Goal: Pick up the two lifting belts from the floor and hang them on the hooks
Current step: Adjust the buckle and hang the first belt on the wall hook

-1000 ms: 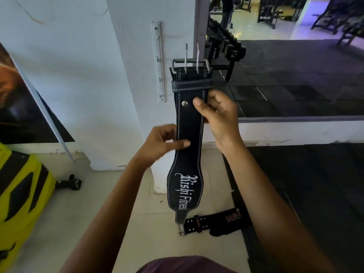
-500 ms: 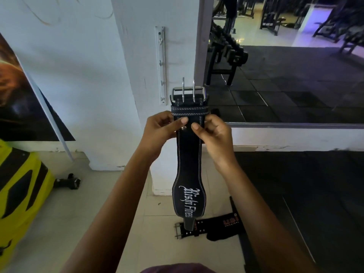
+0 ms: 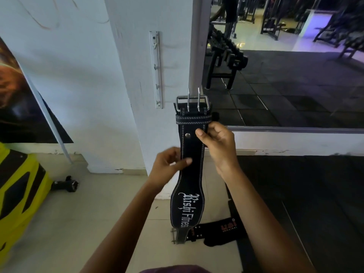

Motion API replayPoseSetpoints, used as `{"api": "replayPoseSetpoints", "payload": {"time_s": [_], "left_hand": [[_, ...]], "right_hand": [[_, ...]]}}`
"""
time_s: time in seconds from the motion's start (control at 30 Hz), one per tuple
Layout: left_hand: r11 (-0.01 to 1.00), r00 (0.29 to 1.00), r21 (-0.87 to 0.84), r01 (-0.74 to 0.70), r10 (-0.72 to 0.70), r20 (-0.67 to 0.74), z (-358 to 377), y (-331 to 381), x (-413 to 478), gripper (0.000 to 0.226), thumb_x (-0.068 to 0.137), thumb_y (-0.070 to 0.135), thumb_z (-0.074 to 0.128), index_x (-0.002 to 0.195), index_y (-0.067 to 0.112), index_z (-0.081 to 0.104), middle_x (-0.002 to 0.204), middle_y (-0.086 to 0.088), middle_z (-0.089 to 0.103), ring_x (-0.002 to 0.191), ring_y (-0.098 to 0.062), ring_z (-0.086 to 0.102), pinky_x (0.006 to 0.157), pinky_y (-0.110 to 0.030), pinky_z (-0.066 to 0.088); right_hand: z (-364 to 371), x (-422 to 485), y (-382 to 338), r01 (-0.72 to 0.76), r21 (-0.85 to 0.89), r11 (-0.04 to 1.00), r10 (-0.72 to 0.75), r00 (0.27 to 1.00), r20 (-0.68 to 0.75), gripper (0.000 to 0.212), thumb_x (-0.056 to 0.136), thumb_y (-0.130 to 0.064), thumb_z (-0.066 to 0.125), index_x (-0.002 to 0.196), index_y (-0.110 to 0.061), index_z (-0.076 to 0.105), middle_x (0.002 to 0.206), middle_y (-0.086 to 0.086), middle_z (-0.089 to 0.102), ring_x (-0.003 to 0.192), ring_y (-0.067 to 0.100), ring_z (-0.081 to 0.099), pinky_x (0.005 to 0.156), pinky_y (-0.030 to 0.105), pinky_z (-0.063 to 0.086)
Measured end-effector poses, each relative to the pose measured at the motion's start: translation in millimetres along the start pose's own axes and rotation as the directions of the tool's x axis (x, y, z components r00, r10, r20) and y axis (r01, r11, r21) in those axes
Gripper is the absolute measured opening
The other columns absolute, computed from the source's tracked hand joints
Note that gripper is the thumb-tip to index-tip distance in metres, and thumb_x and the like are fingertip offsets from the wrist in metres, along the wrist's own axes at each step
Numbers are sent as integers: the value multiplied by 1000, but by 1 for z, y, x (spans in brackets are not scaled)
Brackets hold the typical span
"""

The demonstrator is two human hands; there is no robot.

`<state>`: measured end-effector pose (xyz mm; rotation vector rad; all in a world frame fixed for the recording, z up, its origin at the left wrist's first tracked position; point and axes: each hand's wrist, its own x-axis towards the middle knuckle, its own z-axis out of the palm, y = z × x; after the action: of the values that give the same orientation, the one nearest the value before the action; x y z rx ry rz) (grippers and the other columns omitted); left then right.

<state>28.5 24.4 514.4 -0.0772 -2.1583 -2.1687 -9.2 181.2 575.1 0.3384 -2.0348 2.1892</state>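
A white pillar (image 3: pixel 137 95) stands ahead, with a big mirror (image 3: pixel 285 66) on the wall to its right and a dark poster (image 3: pixel 17 107) on the wall to its left. Pale floor tiles (image 3: pixel 78 223) run along the foot of the pillar, meeting black rubber matting (image 3: pixel 315 203) on the right. A yellow and black thing (image 3: pixel 17 194) fills the lower left corner of the floor, with a small dark dumbbell (image 3: pixel 66 183) just beside it, near the base of the wall. In the mirror a rack of dumbbells (image 3: pixel 226 56) shows. On the pillar's face a narrow white hook rail (image 3: pixel 156 69) is fixed upright, its small hooks bare. The person holds a black belt (image 3: pixel 190 174) up in front of the pillar, lengthwise and vertical, buckle (image 3: pixel 192 101) at the top just right of the rail's lower end but not touching it, the two prongs pointing up. White lettering sits on its wide lower part. The right hand (image 3: pixel 218 142) grips the belt's right edge just below the stitched loop, thumb on the front. The left hand (image 3: pixel 169 166) pinches the left edge lower down, thumb across the front. The second belt (image 3: pixel 216 231), black with orange lettering, lies on the floor at the edge of the matting, partly hidden behind the hanging end of the first.
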Motion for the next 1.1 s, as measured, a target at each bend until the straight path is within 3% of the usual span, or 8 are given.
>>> {"api": "replayPoseSetpoints", "payload": {"time_s": [0.1, 0.3, 0.4, 0.53, 0.67, 0.8, 0.93, 1.1], "left_hand": [[977, 980, -167, -136, 108, -167, 4, 42, 18, 36, 82, 15, 72, 115, 22, 59, 84, -5, 68, 82, -19, 69, 72, -39, 58], [990, 981, -65, -126, 114, -159, -10, 47, 25, 86, 72, 30, 79, 144, 37, 33, 119, -4, 59, 106, -23, 63, 77, -45, 60], [990, 979, 48, -134, 140, -147, -21, 39, 25, 81, 73, 38, 79, 143, 41, 39, 146, 0, 44, 128, -29, 51, 83, -56, 58], [959, 954, 206, -194, 234, -190, -33, 39, 31, 65, 75, 37, 78, 134, 27, 54, 154, 9, 39, 140, -19, 41, 106, -58, 41], [937, 916, 183, -296, 333, -223, -41, 44, 49, 62, 79, 22, 75, 135, 8, 52, 136, -8, 59, 122, -25, 60, 104, -53, 46], [924, 902, 198, -328, 368, -224, -60, 48, 78, 62, 83, 6, 71, 140, 11, 48, 133, -10, 61, 107, -24, 66, 90, -47, 56], [915, 901, 218, -339, 383, -205, -87, 51, 112, 70, 85, 2, 70, 146, 21, 41, 133, -8, 63, 92, -16, 70, 86, -47, 58], [853, 859, 319, -414, 482, -172, -115, 75, 163, 74, 88, 12, 70, 151, 27, 34, 131, -1, 64, 92, -19, 73, 83, -44, 60]], "right_hand": [[1, -2, 5, -45, 17, 999, 45, 999, 23, 31, 85, 3, 66, 115, 1, 59, 93, 6, 74, 83, 9, 73, 79, 25, 57], [-5, 6, 7, 29, -65, 997, -18, 987, 162, 75, 85, 5, 66, 147, -18, 29, 87, -19, 74, 90, -3, 71, 75, 14, 54], [-2, 12, 12, 50, -69, 996, -33, 973, 228, 85, 86, 3, 67, 150, -27, 20, 113, -4, 71, 96, 2, 70, 81, 20, 55], [9, 26, 22, 24, -76, 997, -4, 968, 250, 76, 84, 1, 69, 145, -26, 33, 92, -5, 75, 89, 7, 73, 88, 35, 56], [26, 49, 27, 114, -168, 979, -80, 978, 193, 63, 80, -7, 76, 128, -29, 43, 108, 3, 67, 94, 14, 66, 84, 25, 54], [48, 78, 28, 181, -244, 953, -135, 972, 193, 62, 77, -10, 79, 126, -25, 44, 133, -3, 45, 113, 11, 53, 89, 15, 43], [74, 110, 29, 271, -233, 934, -213, 946, 244, 66, 81, -6, 74, 137, -24, 43, 128, -24, 48, 115, -4, 51, 90, 5, 43], [104, 156, 20, 394, -287, 873, -360, 918, 167, 75, 87, -13, 70, 150, -25, 32, 116, -11, 50, 107, -12, 51, 89, 8, 46]]}}
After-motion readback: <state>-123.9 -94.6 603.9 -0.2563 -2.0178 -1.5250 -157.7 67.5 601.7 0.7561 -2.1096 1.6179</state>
